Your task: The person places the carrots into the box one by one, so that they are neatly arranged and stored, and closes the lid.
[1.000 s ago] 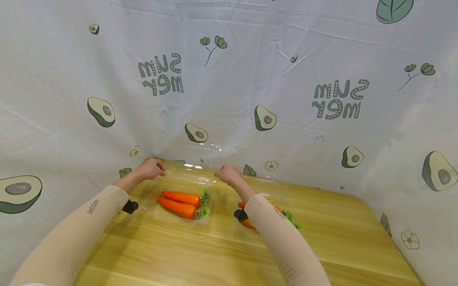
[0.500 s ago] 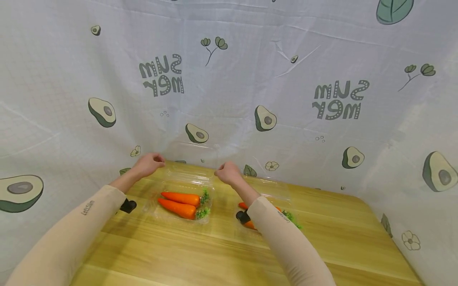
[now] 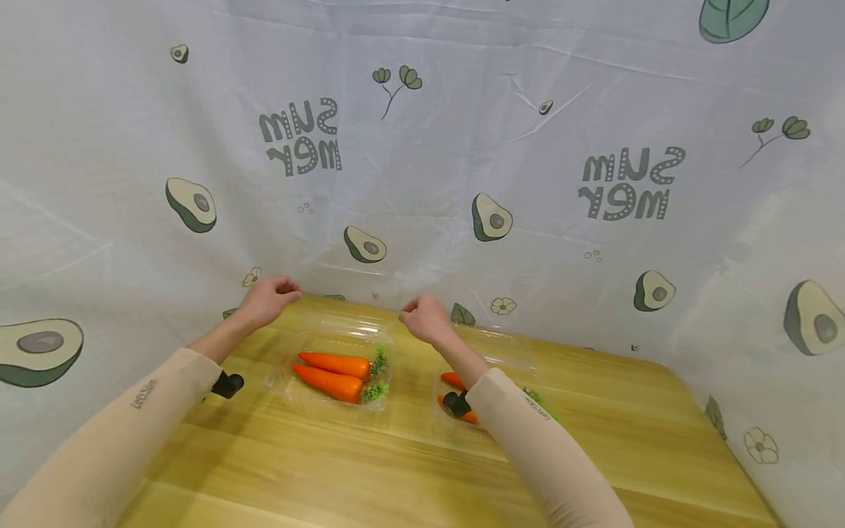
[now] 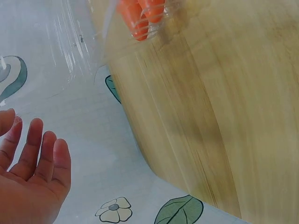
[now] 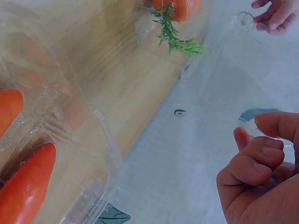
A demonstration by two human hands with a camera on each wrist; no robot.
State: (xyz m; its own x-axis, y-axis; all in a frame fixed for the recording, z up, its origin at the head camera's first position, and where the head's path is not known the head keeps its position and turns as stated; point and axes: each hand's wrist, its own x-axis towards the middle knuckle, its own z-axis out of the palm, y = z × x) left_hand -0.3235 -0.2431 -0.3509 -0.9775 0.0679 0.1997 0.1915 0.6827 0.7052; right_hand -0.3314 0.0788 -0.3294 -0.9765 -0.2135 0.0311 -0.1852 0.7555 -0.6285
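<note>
A clear plastic clamshell box (image 3: 323, 403) lies open on the table, with two orange carrots (image 3: 330, 383) and green sprigs (image 3: 376, 392) in it. Its transparent lid (image 3: 356, 323) stands raised at the back. At the lid's left edge, my left hand (image 3: 271, 299) pinches the rim between thumb and index finger; the other fingers (image 4: 34, 140) are spread and loosely bent. My right hand (image 3: 425, 319) is at the lid's right edge with thumb and index finger close together, other fingers (image 5: 252, 170) curled. The clear rim there is hard to make out.
A second open clear box (image 3: 442, 433) with carrots and greens stands to the right, partly behind my right forearm. Its lid (image 3: 502, 345) leans back. A printed white curtain (image 3: 422, 161) hangs directly behind the wooden table (image 3: 330, 477). Black wrist mounts (image 3: 227, 385) jut from both sleeves.
My left hand has moved slightly up and to the left along the lid's side. The right hand has risen a little. The carrots and both boxes stay in place.
</note>
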